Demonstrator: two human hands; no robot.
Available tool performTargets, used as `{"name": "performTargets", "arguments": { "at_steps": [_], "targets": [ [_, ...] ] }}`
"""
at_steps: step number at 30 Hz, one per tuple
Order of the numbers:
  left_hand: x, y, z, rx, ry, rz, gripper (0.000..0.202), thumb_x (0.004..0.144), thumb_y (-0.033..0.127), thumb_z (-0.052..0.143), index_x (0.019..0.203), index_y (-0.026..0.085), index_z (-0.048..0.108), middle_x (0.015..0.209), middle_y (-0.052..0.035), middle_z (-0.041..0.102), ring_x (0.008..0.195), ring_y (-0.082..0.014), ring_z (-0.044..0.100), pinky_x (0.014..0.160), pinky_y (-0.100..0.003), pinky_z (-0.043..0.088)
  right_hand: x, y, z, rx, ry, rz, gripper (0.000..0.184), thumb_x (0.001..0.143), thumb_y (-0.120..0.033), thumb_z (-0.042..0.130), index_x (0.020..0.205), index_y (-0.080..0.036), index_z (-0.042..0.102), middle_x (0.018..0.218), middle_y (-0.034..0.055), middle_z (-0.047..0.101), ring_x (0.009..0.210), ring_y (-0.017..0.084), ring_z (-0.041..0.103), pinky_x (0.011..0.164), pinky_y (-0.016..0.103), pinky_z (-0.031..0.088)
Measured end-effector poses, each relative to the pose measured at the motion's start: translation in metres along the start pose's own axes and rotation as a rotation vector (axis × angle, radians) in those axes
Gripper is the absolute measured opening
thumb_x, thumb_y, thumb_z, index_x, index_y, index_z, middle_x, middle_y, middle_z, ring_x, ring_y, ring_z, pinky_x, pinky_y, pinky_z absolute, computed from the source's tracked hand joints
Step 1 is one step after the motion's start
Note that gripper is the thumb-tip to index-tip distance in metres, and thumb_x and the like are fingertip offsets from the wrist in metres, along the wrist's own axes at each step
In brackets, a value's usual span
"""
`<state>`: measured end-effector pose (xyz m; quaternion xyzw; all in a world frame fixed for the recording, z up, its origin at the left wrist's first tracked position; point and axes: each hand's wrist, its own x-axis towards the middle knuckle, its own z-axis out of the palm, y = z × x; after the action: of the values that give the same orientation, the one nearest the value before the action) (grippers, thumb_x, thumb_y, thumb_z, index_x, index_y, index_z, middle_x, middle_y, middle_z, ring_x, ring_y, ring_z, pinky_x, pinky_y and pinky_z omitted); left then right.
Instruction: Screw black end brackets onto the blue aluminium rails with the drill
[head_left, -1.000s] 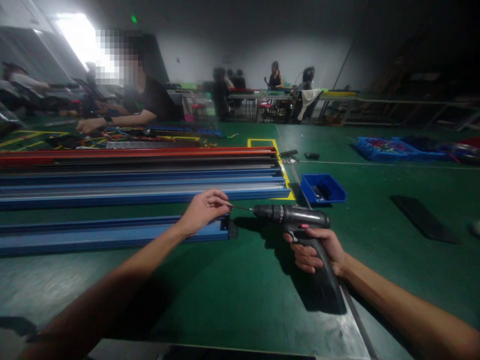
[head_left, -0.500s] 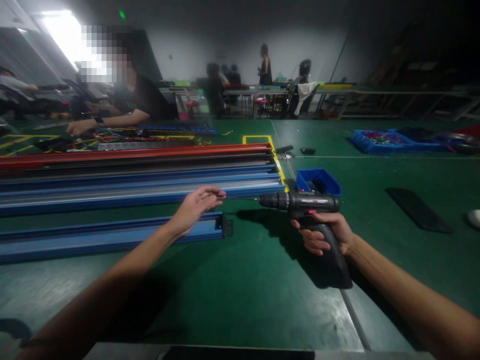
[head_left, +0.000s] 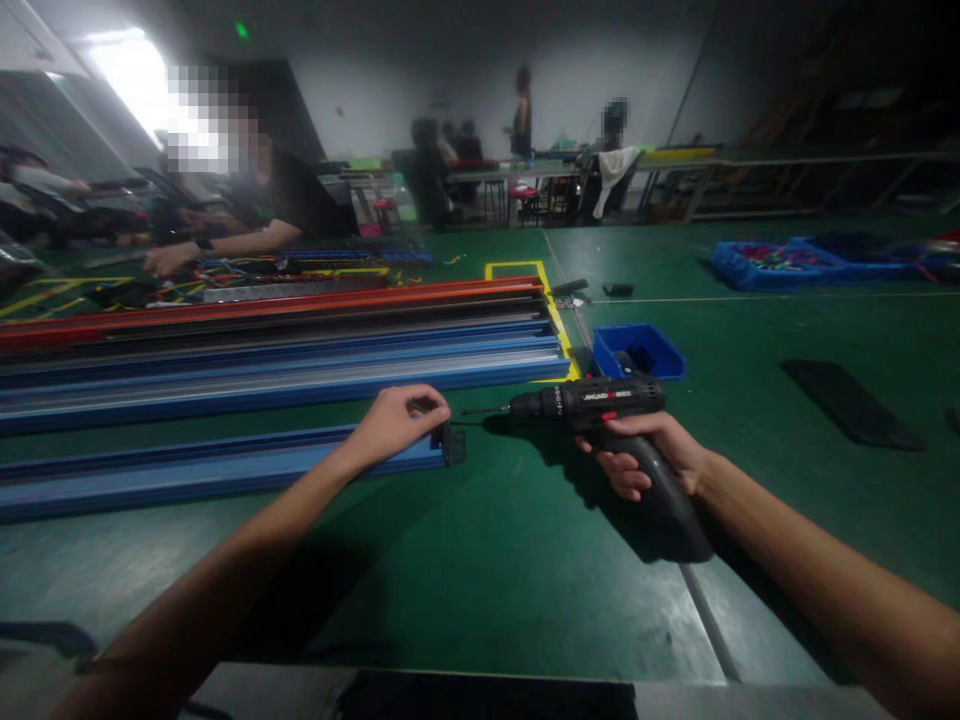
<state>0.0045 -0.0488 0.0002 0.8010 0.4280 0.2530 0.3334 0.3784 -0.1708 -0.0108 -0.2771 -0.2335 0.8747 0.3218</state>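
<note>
Far to the left of the drill [head_left: 619,400], beyond the stacked rails [head_left: 300,372], a co-worker's hand [head_left: 171,259] is at some wires [head_left: 225,272]. The stack lies lengthwise, its ends roughly lined up, probably so that each rail can be taken singly. The near rail [head_left: 225,482] lies by itself left of the drill, its capped end towards it, which leaves that end easy to reach. A black end cap [head_left: 455,444] sits there. Over this end is the left hand [head_left: 401,418], thumb and forefinger brought together just beside the tip of the bit [head_left: 484,411]; whether they pinch anything small, I cannot tell. The right hand [head_left: 637,455] has its fingers wrapped around the drill's grip, holding it level above the worktop [head_left: 525,590], so the bit points left at the other hand. Just beyond the drill stands a blue bin [head_left: 671,362], within easy reach; a black slab [head_left: 855,405] lies to its right.
</note>
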Motion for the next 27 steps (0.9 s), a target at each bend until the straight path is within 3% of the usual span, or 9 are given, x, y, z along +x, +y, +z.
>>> {"name": "performTargets", "arguments": {
  "at_steps": [10, 18, 24, 27],
  "targets": [
    [0.001, 0.002, 0.001, 0.019, -0.003, 0.053, 0.024, 0.087, 0.042, 0.069, 0.087, 0.019, 0.077, 0.077, -0.0031, 0.074, 0.069, -0.0166, 0.065, 0.068, -0.028, 0.052, -0.001, 0.001, -0.001, -0.009, 0.007, 0.051, 0.029, 0.098, -0.034, 0.06, 0.108, -0.006, 0.062, 0.061, -0.0002, 0.058, 0.043, 0.012, 0.053, 0.052, 0.029, 0.056],
    [-0.003, 0.003, -0.001, 0.081, -0.162, 0.211, 0.031, 0.092, 0.047, 0.067, 0.111, 0.024, 0.074, 0.116, -0.0069, 0.075, 0.109, -0.0242, 0.068, 0.1, -0.037, 0.051, -0.013, -0.013, -0.006, -0.032, 0.021, 0.117, 0.028, 0.098, -0.032, 0.06, 0.107, -0.006, 0.063, 0.06, -0.0007, 0.057, 0.042, 0.011, 0.053, 0.05, 0.027, 0.057],
    [-0.003, 0.001, -0.004, 0.078, -0.233, 0.298, 0.028, 0.098, 0.045, 0.06, 0.111, 0.023, 0.073, 0.123, -0.0081, 0.071, 0.117, -0.024, 0.065, 0.107, -0.039, 0.047, -0.016, -0.015, -0.005, -0.057, 0.046, 0.169, 0.03, 0.098, -0.033, 0.06, 0.107, -0.005, 0.063, 0.058, -0.001, 0.056, 0.042, 0.011, 0.054, 0.05, 0.026, 0.055],
    [-0.007, 0.004, -0.012, 0.135, -0.277, 0.31, 0.034, 0.096, 0.045, 0.062, 0.122, 0.024, 0.07, 0.134, -0.0097, 0.064, 0.127, -0.0264, 0.059, 0.112, -0.043, 0.043, -0.017, -0.015, -0.003, -0.074, 0.063, 0.161, 0.03, 0.099, -0.033, 0.058, 0.107, -0.004, 0.062, 0.058, -0.0011, 0.056, 0.042, 0.011, 0.053, 0.049, 0.025, 0.054]
  ]
}}
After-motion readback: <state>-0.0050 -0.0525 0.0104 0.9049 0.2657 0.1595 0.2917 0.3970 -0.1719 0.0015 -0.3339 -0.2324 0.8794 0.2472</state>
